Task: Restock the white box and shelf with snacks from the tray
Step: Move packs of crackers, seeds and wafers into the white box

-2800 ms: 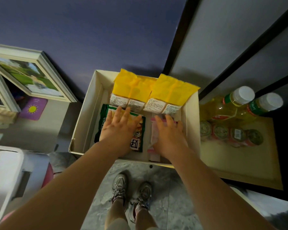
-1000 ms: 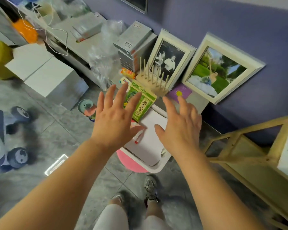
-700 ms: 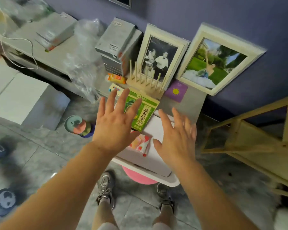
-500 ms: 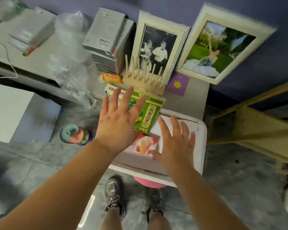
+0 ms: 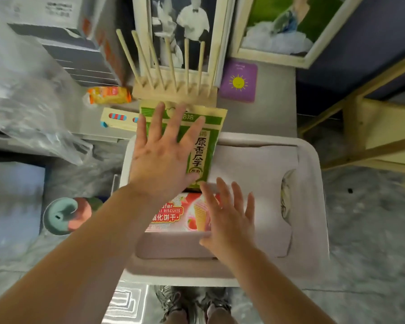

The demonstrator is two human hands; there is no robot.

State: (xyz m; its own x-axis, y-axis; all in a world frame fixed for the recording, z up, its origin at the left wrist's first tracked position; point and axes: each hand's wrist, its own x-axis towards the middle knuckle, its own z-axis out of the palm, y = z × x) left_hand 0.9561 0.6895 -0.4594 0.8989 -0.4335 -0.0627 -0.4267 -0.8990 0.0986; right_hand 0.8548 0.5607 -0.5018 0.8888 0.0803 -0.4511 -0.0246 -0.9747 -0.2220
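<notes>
Two snacks lie in the white tray [image 5: 312,230]. The green bag [image 5: 204,148] is at the far left. Its long side runs from near to far, tipped a little, and its far end sticks out over the tray's far rim onto the grey desk [image 5: 267,118]. The pink pack of wafer biscuits [image 5: 171,213] lies just on the near side of it, with its long side running left to right.

The left hand [image 5: 160,157] is right over the green bag. It is flat, with its fingers straight, spread wide and pointing far. It covers the bag's left half and holds nothing. I cannot tell if the palm touches the bag or hangs just above it. The right hand [image 5: 229,216] is spread open too, over the right end of the pink pack, and it holds nothing.

So each hand has its own snack under it — left for green, right for pink. I think picking them up comes next. The left hand's fingers run along the green bag's long side, so they can close across its narrow width. The right hand is at one end of the pink pack, so the other end may droop when it lifts. The white box is not in view.
</notes>
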